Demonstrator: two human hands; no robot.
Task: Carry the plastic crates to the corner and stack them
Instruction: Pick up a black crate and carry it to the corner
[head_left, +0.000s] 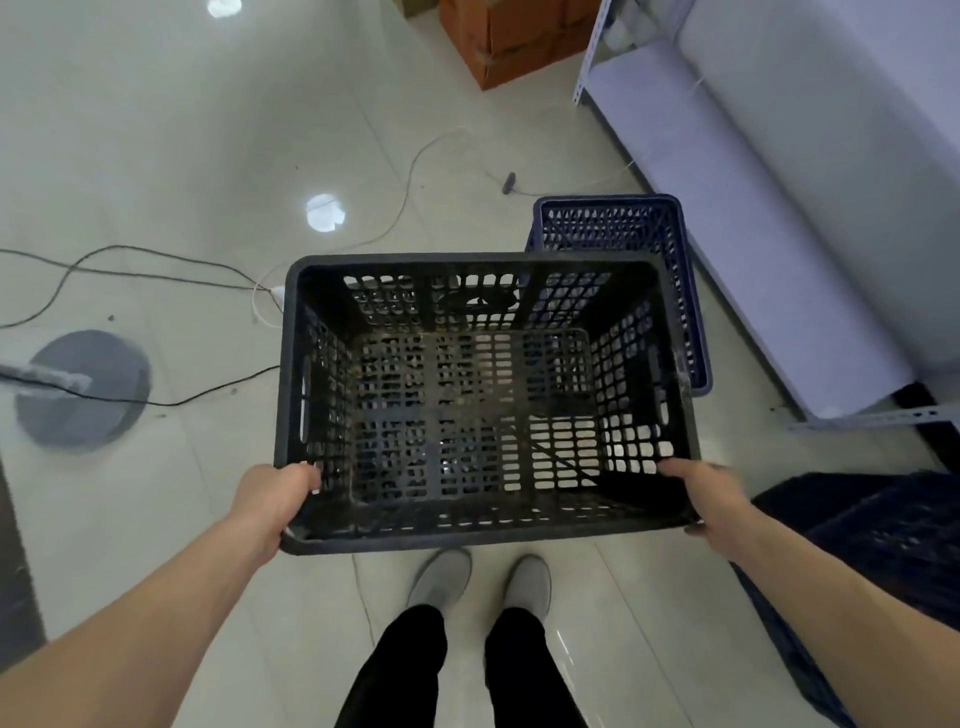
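The black crate (483, 400), empty and lattice-walled, looks light and stiff, held above the floor (156, 156): left hand (270, 506) clamps its near-left rim corner, right hand (701, 499) the near-right corner; a blue crate (623, 223) sits beyond the right grip.

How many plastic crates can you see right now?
3. A black crate held in both hands, a blue crate on the floor behind it beside the shelving, and a dark crate at the right edge, partly cut off. Others may be out of view.
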